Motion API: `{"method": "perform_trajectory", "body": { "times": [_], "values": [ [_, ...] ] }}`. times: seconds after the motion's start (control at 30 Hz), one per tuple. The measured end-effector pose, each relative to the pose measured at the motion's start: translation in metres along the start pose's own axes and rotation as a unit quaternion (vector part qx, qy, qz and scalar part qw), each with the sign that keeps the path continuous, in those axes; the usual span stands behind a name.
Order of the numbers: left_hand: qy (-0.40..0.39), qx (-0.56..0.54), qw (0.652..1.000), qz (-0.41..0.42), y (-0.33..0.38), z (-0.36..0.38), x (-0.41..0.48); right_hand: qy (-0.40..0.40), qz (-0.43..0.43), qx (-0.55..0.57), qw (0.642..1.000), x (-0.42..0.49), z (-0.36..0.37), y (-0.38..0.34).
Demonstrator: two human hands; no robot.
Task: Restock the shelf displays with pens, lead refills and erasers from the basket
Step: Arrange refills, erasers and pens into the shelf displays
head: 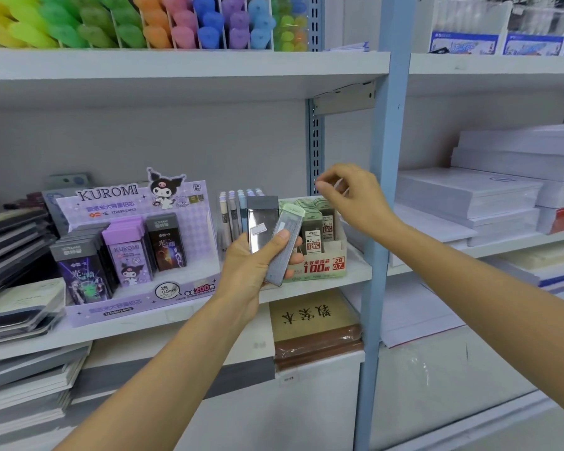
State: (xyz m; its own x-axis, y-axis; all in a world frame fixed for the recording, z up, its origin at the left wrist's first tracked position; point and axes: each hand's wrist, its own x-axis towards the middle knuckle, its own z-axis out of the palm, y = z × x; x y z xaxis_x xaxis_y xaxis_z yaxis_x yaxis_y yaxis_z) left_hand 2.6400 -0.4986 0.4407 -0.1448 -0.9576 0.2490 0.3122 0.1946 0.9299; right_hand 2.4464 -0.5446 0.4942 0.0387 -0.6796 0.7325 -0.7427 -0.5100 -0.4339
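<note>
head view: left hand (pixel 251 265) grips two refill cases (pixel 280 265), caps up; your curled, empty right hand (pixel 352 200) hovers up-right, over the box (pixel 323 266).

The left hand (pixel 254 265) covers the lower end of the dark grey rectangular plastic lead case (pixel 262 219) it grips. The green-capped clear plastic lead case (pixel 284 242) under its thumb overlaps that case's right edge. Behind this hand, the bottoms of the pastel upright pens (pixel 233 209) are hidden, as is the left front of the green-and-white cardboard display box (pixel 326 265). The right hand (pixel 352 200) blocks that box's back right corner. Whether its pinched fingertips (pixel 321 185) hold anything is unclear. Far above both hands, the bright rounded tubes (pixel 111 24) are cut by the top edge.
</note>
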Motion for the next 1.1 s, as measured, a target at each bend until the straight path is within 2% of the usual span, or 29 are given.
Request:
{"method": "perform_trajectory", "body": {
  "times": [0.07,0.13,0.2,0.3,0.4,0.6,0.83,0.93,1.1],
  "values": [
    [-0.002,0.003,1.0,0.0,0.0,0.002,0.0,-0.098,0.057,0.12,0.986,-0.005,-0.003,-0.017],
    [-0.001,0.005,1.0,-0.002,-0.001,0.005,0.0,-0.193,0.092,0.16,0.964,-0.011,-0.002,-0.027],
    [-0.01,0.008,1.0,-0.016,-0.002,0.005,-0.001,-0.203,0.108,0.2,0.952,-0.013,-0.002,-0.028],
    [-0.036,0.001,0.998,-0.046,-0.002,0.002,-0.001,-0.17,0.163,0.305,0.923,-0.01,-0.009,-0.025],
    [-0.047,0.006,0.998,-0.043,-0.001,0.003,-0.002,-0.187,0.185,0.36,0.895,-0.011,-0.011,-0.026],
    [-0.026,-0.009,0.999,-0.047,0.002,0.003,0.001,-0.159,0.169,0.309,0.922,-0.001,-0.029,-0.028],
    [0.005,0.024,0.999,-0.02,0.002,-0.003,0.001,-0.043,0.08,0.155,0.984,0.012,-0.068,-0.012],
    [0.008,0.036,0.999,-0.02,0.002,-0.003,0.0,-0.053,0.056,0.112,0.991,0.008,-0.063,-0.009],
    [0.002,0.041,0.999,-0.017,0.004,-0.007,-0.005,-0.064,0.026,0.111,0.991,0.007,-0.059,-0.008]
  ]
}}
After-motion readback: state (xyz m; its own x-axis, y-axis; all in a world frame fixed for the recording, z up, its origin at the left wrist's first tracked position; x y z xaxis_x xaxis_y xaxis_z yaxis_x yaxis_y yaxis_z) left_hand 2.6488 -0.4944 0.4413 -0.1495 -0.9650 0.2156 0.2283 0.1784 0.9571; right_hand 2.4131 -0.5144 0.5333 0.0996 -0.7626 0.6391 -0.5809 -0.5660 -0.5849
